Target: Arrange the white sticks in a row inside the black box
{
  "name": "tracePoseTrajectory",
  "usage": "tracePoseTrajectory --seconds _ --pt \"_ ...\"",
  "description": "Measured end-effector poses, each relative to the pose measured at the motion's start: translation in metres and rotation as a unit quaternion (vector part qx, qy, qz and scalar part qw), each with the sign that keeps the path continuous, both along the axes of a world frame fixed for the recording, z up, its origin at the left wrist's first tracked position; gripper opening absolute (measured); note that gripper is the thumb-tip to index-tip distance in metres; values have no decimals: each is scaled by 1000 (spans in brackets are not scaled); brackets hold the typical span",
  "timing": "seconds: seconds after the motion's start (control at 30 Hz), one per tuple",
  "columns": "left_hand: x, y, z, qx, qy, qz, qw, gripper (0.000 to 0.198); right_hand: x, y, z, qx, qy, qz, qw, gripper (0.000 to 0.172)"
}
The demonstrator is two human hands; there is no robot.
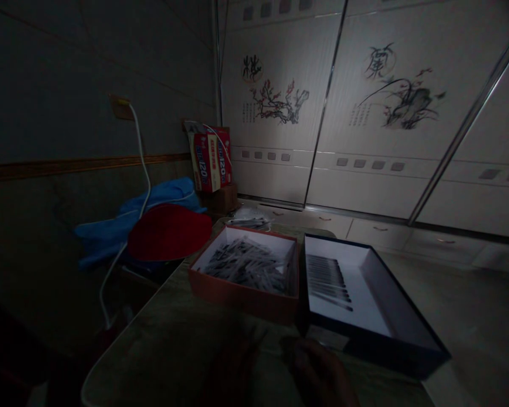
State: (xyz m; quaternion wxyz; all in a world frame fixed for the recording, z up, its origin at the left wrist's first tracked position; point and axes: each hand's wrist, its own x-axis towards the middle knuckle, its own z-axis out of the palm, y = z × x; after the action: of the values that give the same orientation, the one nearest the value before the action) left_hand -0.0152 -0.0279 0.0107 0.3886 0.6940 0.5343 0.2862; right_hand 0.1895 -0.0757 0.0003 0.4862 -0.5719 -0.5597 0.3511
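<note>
Low over the near part of the table, my left hand (pixel 235 362) is very dark and blurred. Its fingers cannot be made out clearly, though a thin dark shape shows near their tips. Close by on the right, my right hand (pixel 320 370) has its fingers curled together, and whatever they pinch is too dark to name. Beyond both hands stands an orange-red open box (pixel 244 297) with a jumbled heap of slender pen-like sticks (pixel 248 263). To its right, a dark-blue box with a white inside (pixel 367 297) holds similar sticks (pixel 328 280) lined up in a row.
Behind the boxes, a clear bag (pixel 250 219) with more sticks lies on the table (pixel 152 345). Left of the table are a red round item (pixel 169 232), blue cloth (pixel 165 195) and a white cable (pixel 139 141). A red carton (pixel 212 158) stands near sliding doors (pixel 275 135).
</note>
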Motion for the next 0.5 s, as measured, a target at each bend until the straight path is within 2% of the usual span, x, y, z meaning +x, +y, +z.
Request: tracePoseTrajectory --seconds 0.1,0.23,0.33,0.43,0.5 --pt "-4 -2 8 31 17 -62 997 30 4 -8 1 1 -56 4 998 43" --pt "-6 0 14 62 41 -118 990 29 0 -18 3 3 -60 -18 998 45" --pt "-6 1 14 81 56 -142 985 28 -4 -25 6 13 -63 -38 997 37" --pt "-6 2 14 96 69 -156 981 28 -8 -29 8 38 -70 -109 991 33" --pt "-5 2 14 104 75 -162 978 29 -9 -28 10 35 -66 -91 993 33"
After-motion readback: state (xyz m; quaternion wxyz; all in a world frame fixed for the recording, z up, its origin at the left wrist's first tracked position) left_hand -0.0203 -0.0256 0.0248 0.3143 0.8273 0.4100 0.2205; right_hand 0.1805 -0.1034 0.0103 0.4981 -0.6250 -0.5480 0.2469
